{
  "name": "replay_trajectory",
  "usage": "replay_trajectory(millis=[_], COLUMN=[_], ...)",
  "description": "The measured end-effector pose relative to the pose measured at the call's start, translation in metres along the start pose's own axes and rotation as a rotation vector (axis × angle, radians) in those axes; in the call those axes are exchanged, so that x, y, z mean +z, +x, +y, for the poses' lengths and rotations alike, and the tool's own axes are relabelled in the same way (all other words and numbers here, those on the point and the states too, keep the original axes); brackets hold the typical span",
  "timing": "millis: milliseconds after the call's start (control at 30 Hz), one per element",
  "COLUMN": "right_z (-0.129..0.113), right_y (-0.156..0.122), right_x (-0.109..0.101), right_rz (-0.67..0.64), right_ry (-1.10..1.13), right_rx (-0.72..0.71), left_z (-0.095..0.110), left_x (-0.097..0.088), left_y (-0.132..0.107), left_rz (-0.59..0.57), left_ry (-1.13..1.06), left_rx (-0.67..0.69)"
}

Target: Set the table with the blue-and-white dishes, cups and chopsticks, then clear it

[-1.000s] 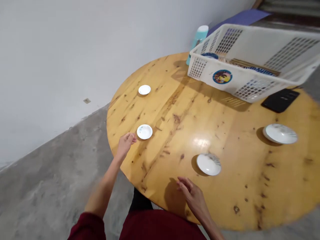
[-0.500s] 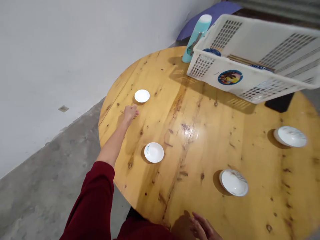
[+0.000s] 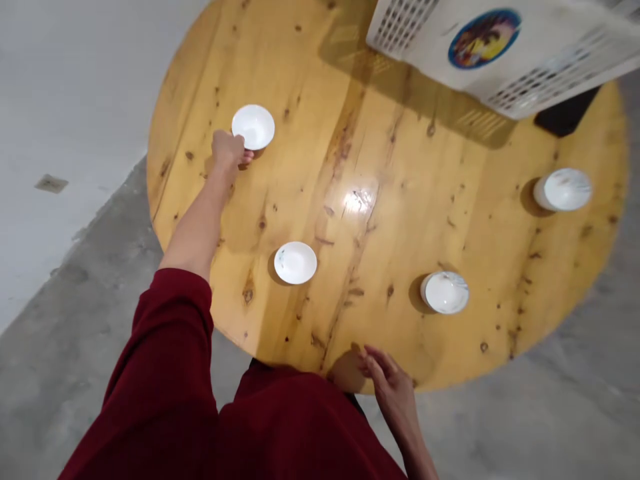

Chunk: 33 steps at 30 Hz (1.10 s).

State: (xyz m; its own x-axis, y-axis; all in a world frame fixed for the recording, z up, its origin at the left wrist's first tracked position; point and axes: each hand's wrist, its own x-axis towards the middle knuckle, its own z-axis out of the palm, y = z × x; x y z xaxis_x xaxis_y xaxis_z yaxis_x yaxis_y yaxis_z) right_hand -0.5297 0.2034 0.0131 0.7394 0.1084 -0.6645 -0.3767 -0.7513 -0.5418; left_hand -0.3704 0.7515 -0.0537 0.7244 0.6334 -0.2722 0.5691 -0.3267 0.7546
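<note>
With thumb and fingers closed, my left hand (image 3: 230, 152) grips the near rim of a small white dish (image 3: 253, 127) over the left side of the table. The fingers under the rim are partly hidden. A second white dish (image 3: 295, 263) with a small printed mark sits nearer to me. At the table's front edge hovers my right hand (image 3: 390, 381), holding nothing, its fingers loosely bent and apart. To its upper right stands a white bowl (image 3: 445, 293), and another white bowl (image 3: 563, 190) is farther right.
A white plastic basket (image 3: 430, 40) with a round picture sticker stands at the back of the round wooden table (image 3: 380, 247). Beside its base lies a dark flat object (image 3: 567, 113). A white wall (image 3: 75, 80) rises at the left.
My left hand has reached the far dish and closed on its rim; the dish now looks larger and slightly raised. My view has tilted down, showing more of my right hand.
</note>
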Motion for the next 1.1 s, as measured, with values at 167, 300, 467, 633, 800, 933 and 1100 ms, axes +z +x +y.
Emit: replay_trajectory(millis=[167, 300, 467, 633, 800, 933, 1100], right_z=[-0.046, -0.105, -0.154, -0.148, -0.134, -0.129, -0.126], right_y=[0.034, 0.063, 0.088, 0.098, 0.102, 0.107, 0.115], right_x=[0.008, 0.027, 0.064, 0.091, 0.099, 0.103, 0.107], right_rz=[-0.018, -0.031, -0.065, 0.029, 0.098, 0.168, 0.199], right_ry=[0.059, 0.113, 0.050, -0.162, -0.301, -0.362, -0.413], right_rx=[-0.192, -0.400, -0.585, -0.641, -0.651, -0.673, -0.656], left_z=[0.023, 0.030, 0.019, 0.012, 0.004, -0.002, -0.005], left_x=[-0.010, -0.008, 0.014, 0.029, 0.038, 0.045, 0.050], left_y=[-0.094, -0.187, -0.252, -0.272, -0.271, -0.265, -0.259], left_rz=[-0.052, -0.223, -0.257, -0.228, -0.278, -0.315, -0.320], left_ry=[-0.148, -0.125, 0.040, 0.238, 0.312, 0.362, 0.409], left_rx=[-0.028, 0.046, 0.054, 0.096, 0.069, 0.053, 0.030])
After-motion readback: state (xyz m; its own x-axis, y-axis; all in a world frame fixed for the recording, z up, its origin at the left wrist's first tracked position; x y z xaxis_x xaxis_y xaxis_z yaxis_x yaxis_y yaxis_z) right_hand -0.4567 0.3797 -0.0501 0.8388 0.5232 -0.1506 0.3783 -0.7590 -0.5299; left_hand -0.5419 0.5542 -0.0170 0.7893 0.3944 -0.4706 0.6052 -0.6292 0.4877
